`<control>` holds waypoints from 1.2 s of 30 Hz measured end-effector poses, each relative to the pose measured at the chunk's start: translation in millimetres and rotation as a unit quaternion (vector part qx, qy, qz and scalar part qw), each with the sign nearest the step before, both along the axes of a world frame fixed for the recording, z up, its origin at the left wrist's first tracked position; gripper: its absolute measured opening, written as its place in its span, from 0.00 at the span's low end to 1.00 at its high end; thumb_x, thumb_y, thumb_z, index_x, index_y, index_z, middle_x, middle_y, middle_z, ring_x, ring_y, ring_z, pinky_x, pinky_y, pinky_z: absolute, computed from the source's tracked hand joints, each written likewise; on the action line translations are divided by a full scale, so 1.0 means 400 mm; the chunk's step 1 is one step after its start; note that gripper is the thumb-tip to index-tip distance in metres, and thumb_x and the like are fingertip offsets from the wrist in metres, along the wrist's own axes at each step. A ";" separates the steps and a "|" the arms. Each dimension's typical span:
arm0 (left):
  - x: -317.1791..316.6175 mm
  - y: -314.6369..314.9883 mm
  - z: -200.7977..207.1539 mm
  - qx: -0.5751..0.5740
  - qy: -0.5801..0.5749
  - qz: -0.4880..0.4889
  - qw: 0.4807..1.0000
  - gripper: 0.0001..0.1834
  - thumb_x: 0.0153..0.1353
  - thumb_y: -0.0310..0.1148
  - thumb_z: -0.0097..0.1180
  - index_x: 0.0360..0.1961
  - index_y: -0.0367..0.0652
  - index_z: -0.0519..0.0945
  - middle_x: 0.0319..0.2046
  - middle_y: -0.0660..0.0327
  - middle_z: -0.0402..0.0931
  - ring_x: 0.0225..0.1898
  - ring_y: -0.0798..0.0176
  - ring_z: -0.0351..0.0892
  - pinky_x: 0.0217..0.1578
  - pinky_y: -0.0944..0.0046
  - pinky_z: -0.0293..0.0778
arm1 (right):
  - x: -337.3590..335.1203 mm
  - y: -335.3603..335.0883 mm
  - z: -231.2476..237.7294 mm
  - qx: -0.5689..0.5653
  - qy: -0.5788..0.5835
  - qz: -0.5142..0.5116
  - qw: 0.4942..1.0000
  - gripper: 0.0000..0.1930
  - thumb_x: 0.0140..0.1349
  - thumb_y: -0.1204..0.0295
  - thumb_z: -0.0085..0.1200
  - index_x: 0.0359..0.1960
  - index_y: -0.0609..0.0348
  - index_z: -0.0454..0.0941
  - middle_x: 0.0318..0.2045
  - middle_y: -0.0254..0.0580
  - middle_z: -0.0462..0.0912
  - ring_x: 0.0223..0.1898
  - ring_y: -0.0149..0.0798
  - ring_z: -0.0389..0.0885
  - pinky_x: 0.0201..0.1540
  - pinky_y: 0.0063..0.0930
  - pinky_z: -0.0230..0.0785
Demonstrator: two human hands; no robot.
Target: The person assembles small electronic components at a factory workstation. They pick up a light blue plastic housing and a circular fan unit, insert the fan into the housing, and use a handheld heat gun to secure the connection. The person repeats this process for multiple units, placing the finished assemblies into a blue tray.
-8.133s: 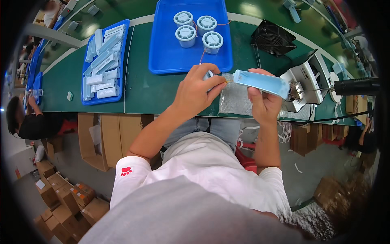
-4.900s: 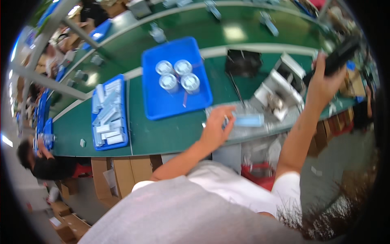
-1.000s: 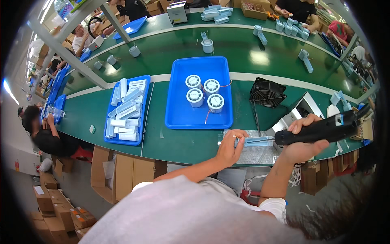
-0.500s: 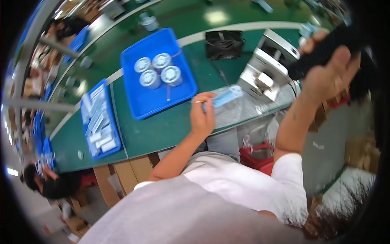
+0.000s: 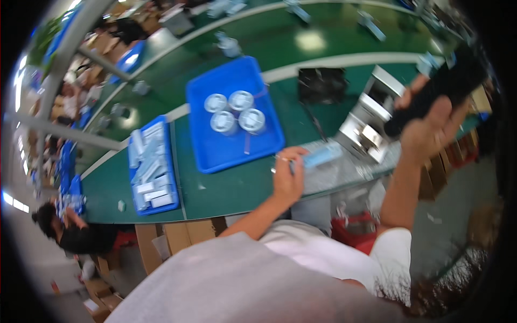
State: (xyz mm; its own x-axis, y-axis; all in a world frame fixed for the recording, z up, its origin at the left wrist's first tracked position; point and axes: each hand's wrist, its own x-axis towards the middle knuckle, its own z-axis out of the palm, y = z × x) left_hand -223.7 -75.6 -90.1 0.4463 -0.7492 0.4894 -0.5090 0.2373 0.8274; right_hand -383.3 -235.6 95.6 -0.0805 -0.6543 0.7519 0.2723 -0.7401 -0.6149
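My left hand (image 5: pixel 289 177) is closed at the near edge of the green bench, its fingers pinching one end of a light blue elongated part (image 5: pixel 322 156). That part stretches to the right over a sheet of clear plastic (image 5: pixel 319 177). Raised at the right, my right hand (image 5: pixel 428 129) wraps round a long black object (image 5: pixel 439 89) whose kind I cannot make out. Below and left of the black object stands a silver-white metal bench machine (image 5: pixel 363 132). A blue tray (image 5: pixel 212 156) with several white round parts (image 5: pixel 223 123) lies left of my left hand.
A narrower blue tray (image 5: pixel 174 188) of pale blue and white pieces lies further left. A square black fan (image 5: pixel 322 84) sits behind the machine. Beyond runs a green belt (image 5: pixel 344 40) carrying light blue parts. Another person (image 5: pixel 70 231) works at the far left. Cardboard boxes (image 5: pixel 186 234) stand beneath the bench.
The view has shifted, so the bench and trays appear lower and further right. Both hands keep their holds, and the black object stays raised beside the machine.
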 end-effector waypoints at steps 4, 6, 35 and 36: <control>-0.003 0.009 -0.003 -0.001 0.067 -0.024 0.997 0.01 0.71 0.23 0.49 0.41 0.37 0.71 0.43 0.48 0.79 0.43 0.49 0.78 0.48 0.55 0.72 | 0.014 0.043 -0.031 0.129 -0.066 0.117 0.983 0.32 0.73 0.44 0.48 0.62 0.59 0.63 0.33 0.48 0.76 0.21 0.35 0.75 0.22 0.28 0.70; 0.015 0.003 0.008 -0.013 0.034 -0.012 0.999 0.02 0.71 0.23 0.49 0.42 0.36 0.71 0.44 0.48 0.79 0.43 0.49 0.78 0.48 0.55 0.72 | 0.017 0.048 -0.027 0.200 -0.100 0.161 0.961 0.43 0.63 0.28 0.47 0.52 0.64 0.68 0.34 0.47 0.75 0.20 0.37 0.75 0.21 0.29 0.70; 0.003 0.003 -0.014 -0.004 0.082 -0.023 0.996 0.02 0.74 0.25 0.45 0.42 0.39 0.70 0.44 0.53 0.80 0.37 0.58 0.77 0.40 0.60 0.73 | 0.090 0.009 -0.084 0.101 -0.064 0.176 0.977 0.55 0.47 0.14 0.41 0.54 0.56 0.70 0.37 0.48 0.77 0.26 0.40 0.77 0.30 0.35 0.70; 0.001 0.004 -0.016 -0.007 0.076 -0.023 0.997 0.02 0.74 0.25 0.45 0.42 0.39 0.70 0.44 0.52 0.80 0.37 0.57 0.77 0.40 0.60 0.73 | 0.097 0.023 -0.079 0.110 -0.047 0.146 0.982 0.54 0.47 0.15 0.42 0.54 0.57 0.70 0.37 0.48 0.77 0.26 0.40 0.76 0.30 0.35 0.70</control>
